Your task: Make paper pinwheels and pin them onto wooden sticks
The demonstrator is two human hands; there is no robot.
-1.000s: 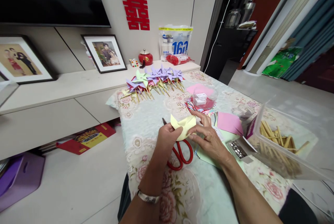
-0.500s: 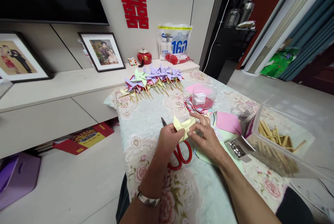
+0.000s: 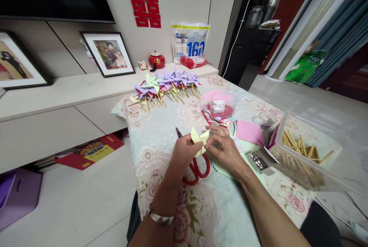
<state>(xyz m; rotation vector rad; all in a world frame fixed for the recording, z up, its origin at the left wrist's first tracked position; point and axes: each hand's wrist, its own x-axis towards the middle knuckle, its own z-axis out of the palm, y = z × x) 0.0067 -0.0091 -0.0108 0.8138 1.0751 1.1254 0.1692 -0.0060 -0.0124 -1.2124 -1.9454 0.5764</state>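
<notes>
A pale yellow paper piece [image 3: 199, 138], partly folded into pinwheel points, is pinched between my left hand [image 3: 184, 152] and my right hand [image 3: 225, 150] just above the flowered tablecloth [image 3: 161, 132]. Red-handled scissors [image 3: 195, 165] lie on the cloth directly beneath my hands, blades pointing away. A row of finished purple and green pinwheels on wooden sticks [image 3: 165, 86] lies at the table's far end. Pink and green paper sheets [image 3: 249, 132] are spread just right of my right hand.
A clear plastic box of wooden sticks [image 3: 304, 155] stands at the right, with a small open box of metal pins [image 3: 258, 160] beside it. A round clear container [image 3: 222, 105] sits mid-table. A low cabinet with framed photos [image 3: 107, 53] runs along the wall at left.
The yellow paper's corners have been folded further inward, so it looks smaller and more pointed. Both hands stayed together over the scissors; the view shifted slightly.
</notes>
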